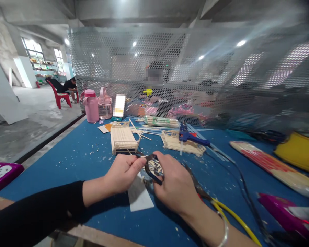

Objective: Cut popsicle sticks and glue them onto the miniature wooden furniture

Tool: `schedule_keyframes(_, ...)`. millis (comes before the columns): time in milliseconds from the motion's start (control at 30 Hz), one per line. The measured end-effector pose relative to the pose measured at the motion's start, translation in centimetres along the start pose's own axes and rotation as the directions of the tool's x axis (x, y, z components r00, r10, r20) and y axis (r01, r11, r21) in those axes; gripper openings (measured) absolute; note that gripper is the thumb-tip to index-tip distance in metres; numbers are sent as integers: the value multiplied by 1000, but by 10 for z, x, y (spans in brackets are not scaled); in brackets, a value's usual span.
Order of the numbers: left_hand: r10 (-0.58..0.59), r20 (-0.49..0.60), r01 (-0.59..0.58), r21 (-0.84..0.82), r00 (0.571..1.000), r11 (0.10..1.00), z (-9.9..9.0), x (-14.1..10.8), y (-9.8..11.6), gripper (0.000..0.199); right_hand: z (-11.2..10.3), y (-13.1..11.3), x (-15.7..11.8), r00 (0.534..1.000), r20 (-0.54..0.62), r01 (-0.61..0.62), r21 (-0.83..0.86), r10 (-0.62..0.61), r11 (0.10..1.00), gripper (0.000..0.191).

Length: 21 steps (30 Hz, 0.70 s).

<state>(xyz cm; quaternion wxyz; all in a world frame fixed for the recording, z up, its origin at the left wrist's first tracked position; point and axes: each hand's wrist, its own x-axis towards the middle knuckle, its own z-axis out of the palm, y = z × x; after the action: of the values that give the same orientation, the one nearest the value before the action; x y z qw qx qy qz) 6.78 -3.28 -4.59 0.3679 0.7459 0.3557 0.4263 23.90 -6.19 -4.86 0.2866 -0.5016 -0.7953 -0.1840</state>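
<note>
My right hand (pixel 173 181) is wrapped round a pair of small dark-handled cutters (pixel 153 176), whose jaws point toward my left hand. With thumb and fingers pinched, my left hand (pixel 123 173) holds a thin wooden stick (pixel 129 151), mostly hidden by the fingers. Short cut stick pieces (pixel 157 166) lie in a pile behind the cutters. Just beyond my left hand stands a small bed-like model of wooden sticks (pixel 123 137). A second, flatter stick model (pixel 180 145) lies to its right, beside a blue glue gun (pixel 193 136). Under my hands is a white paper (pixel 140 199).
Yellow-handled pliers (pixel 221 207) lie by my right wrist. Purple power strips (pixel 6 173) sit at both sides. A packet of sticks (pixel 270 164) is at right. A pink thermos (pixel 91 108) and bottle (pixel 105 106) stand before the perforated metal screen (pixel 98 61); people sit beyond.
</note>
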Motion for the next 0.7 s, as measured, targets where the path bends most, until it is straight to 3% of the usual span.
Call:
schedule_keyframes(67,-33,11,33,-34,999,999,0,0,0,45,-2,0,2,999,25,-27,60,26,998,52)
schedule_keyframes(233,35,10,-34,-48,999,998,-3,-1,-3,31,-11,2,9,980,167,-163,385,105,908,46)
schedule_keyframes(500,-97,66,110,-236,993,965,2,-6,0,29,-9,4,10,972,203,-185,373,115,909,45)
schedule_keyframes(633,-14,34,18,-115,999,993,1,-3,-2,29,-14,0,11,941,320,-258,474,108,842,45)
schedule_keyframes(700,6,23,-4,-102,1000,995,-1,-1,-5,28,-20,-4,12,903,429,-286,552,28,783,48)
